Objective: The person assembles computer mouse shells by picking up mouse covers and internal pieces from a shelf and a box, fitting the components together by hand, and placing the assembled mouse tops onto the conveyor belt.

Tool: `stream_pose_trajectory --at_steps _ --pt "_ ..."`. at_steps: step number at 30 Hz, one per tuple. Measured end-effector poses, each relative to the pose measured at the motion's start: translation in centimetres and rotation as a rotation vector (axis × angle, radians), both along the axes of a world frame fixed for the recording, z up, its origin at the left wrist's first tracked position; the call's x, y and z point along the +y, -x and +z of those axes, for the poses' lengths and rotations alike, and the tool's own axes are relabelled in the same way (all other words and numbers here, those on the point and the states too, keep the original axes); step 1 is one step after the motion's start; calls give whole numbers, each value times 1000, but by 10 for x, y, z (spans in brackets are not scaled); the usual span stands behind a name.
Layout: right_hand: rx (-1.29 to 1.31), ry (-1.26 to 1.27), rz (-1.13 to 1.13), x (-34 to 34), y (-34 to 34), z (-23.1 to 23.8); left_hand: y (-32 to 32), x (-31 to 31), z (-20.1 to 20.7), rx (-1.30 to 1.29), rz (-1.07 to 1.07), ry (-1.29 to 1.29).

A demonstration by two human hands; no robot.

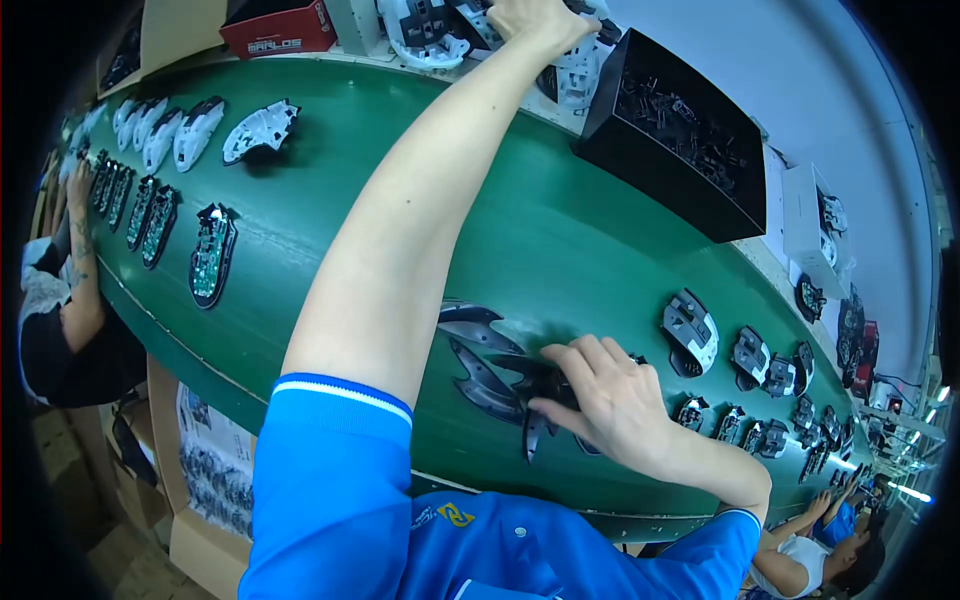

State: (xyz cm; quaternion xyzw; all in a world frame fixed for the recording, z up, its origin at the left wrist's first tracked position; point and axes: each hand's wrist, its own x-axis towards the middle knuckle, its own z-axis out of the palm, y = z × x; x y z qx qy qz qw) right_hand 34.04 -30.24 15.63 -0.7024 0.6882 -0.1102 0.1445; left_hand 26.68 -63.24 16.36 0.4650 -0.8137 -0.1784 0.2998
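Observation:
My left hand reaches across to the far side of the bench, next to white-and-dark mouse shells. The top edge of the view cuts off its fingers, so what they hold is hidden. Close to my body, my right hand bends over a small group of black curved plastic pieces. Thumb and fingers close around one dark plastic piece, mostly covered by the hand. Beside it lie a pointed black side piece and a glossy dark piece.
A black box of small dark parts stands at the far right edge. White shells and circuit-board mouse bases line the green bench at left. Mouse assemblies sit at right. Co-workers are on both sides.

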Motion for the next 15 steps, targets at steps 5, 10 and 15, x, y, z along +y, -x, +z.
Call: stream_pose_trajectory --at_steps 5,10,15 --pt "58 -36 -74 14 -18 -5 -15 -7 11 56 -57 -209" --pt "86 4 -150 23 -38 -19 -31 -41 -35 357 -120 -310" --pt "8 119 -245 34 -25 -9 -67 -10 -6 677 -364 -939"
